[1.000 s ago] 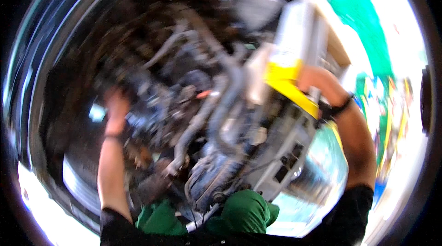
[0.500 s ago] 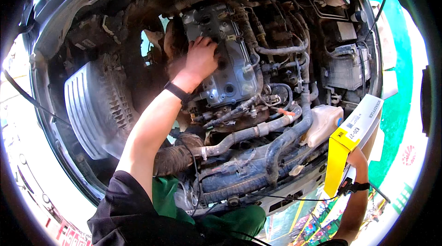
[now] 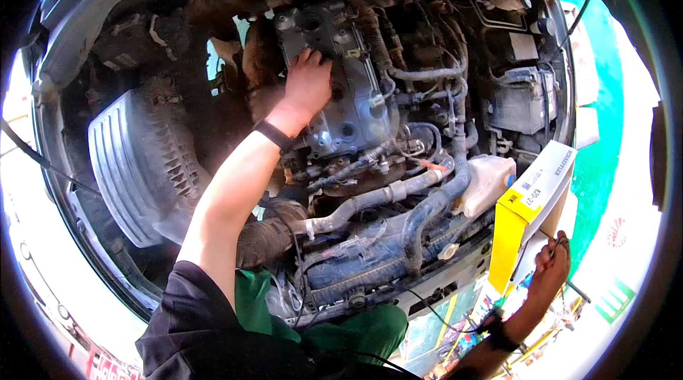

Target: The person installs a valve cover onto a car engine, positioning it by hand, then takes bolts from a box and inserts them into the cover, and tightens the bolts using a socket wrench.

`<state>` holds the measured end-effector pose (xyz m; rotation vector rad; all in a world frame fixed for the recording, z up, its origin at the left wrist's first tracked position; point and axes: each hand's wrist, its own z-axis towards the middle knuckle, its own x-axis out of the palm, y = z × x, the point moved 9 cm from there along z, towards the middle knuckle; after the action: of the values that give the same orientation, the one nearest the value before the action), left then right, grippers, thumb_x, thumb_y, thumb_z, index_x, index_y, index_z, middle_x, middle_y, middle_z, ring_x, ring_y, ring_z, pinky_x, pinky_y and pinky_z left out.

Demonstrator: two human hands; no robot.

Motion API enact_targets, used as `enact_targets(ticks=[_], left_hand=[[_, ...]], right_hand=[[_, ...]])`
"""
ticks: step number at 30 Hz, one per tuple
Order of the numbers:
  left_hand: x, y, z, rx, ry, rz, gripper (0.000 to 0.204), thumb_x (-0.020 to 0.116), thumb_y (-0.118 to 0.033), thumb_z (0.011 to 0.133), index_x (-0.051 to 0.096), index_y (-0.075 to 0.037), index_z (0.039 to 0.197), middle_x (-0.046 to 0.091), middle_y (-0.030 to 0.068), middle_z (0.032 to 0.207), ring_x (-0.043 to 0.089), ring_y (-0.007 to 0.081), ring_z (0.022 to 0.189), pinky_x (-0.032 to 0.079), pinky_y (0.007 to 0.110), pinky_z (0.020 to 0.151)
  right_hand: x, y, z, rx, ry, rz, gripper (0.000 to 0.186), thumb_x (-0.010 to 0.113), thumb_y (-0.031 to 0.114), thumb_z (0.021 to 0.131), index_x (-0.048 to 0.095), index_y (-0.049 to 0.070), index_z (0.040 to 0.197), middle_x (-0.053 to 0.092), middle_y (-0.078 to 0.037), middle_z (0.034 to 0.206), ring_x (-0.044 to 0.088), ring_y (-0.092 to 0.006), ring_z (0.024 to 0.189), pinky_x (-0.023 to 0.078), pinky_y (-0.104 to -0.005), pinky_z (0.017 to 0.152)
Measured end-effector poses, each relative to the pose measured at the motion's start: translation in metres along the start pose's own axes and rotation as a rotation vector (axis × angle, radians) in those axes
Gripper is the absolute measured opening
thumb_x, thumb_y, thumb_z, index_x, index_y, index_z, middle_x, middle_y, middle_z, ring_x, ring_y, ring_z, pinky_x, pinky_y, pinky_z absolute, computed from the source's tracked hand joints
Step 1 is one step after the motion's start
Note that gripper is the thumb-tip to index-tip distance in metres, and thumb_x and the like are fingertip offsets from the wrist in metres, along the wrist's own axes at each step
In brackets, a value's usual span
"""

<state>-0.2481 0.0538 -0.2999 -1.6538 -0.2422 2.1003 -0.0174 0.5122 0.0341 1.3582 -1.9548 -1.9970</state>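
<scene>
My left hand [image 3: 307,87] rests on the upper part of the grey engine cover [image 3: 356,120], its fingers curled; whether they grip anything is hidden. My right hand [image 3: 551,263] is at the lower right, beside a white and yellow cardboard box [image 3: 506,227] standing at the front edge of the engine bay. Its fingers are closed round a small dark, thin object that I cannot make out. A translucent plastic reservoir [image 3: 478,184] sits just left of the box.
A ribbed air filter housing [image 3: 121,167] fills the left side of the bay. The battery [image 3: 516,110] is at the right. Hoses [image 3: 416,238] and the radiator [image 3: 334,273] run along the front, near green trousers [image 3: 363,330]. The car's body rim surrounds everything.
My left hand has moved from the dark left side onto the engine cover. My right hand has left the box top and moved down to its right side, fingers now round a dark object.
</scene>
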Motion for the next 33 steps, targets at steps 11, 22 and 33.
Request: enact_targets(ticks=[11, 22, 33], left_hand=[[0.009, 0.002, 0.011, 0.07, 0.132, 0.001, 0.022, 0.064, -0.002, 0.071, 0.07, -0.005, 0.092, 0.067, 0.0133, 0.103, 0.059, 0.0321, 0.109, 0.047, 0.042, 0.099], [-0.028, -0.013, 0.015, -0.079, 0.246, -0.309, 0.038, 0.067, -0.008, 0.072, 0.067, -0.001, 0.11, 0.066, 0.019, 0.115, 0.059, 0.0366, 0.112, 0.047, 0.043, 0.099], [-0.158, -0.162, -0.078, 0.554, 0.451, -0.63, 0.052, 0.085, -0.018, 0.066, 0.066, -0.003, 0.113, 0.065, 0.0136, 0.112, 0.063, 0.0315, 0.103, 0.054, 0.042, 0.089]], right_hand=[[0.298, -0.081, -0.198, 0.734, 0.779, 0.792, 0.02, 0.046, 0.013, 0.098, 0.06, 0.005, 0.109, 0.048, 0.001, 0.076, 0.037, -0.007, 0.056, 0.029, -0.0226, 0.052], [0.31, -0.117, -0.184, 0.556, 0.767, 0.927, 0.021, 0.053, 0.009, 0.103, 0.052, 0.005, 0.124, 0.06, -0.007, 0.1, 0.058, -0.0189, 0.087, 0.048, -0.0309, 0.076], [0.307, -0.122, -0.185, 0.594, 0.602, 0.919, 0.024, 0.053, 0.009, 0.104, 0.048, 0.002, 0.126, 0.061, -0.01, 0.104, 0.064, -0.0184, 0.091, 0.055, -0.0332, 0.081]])
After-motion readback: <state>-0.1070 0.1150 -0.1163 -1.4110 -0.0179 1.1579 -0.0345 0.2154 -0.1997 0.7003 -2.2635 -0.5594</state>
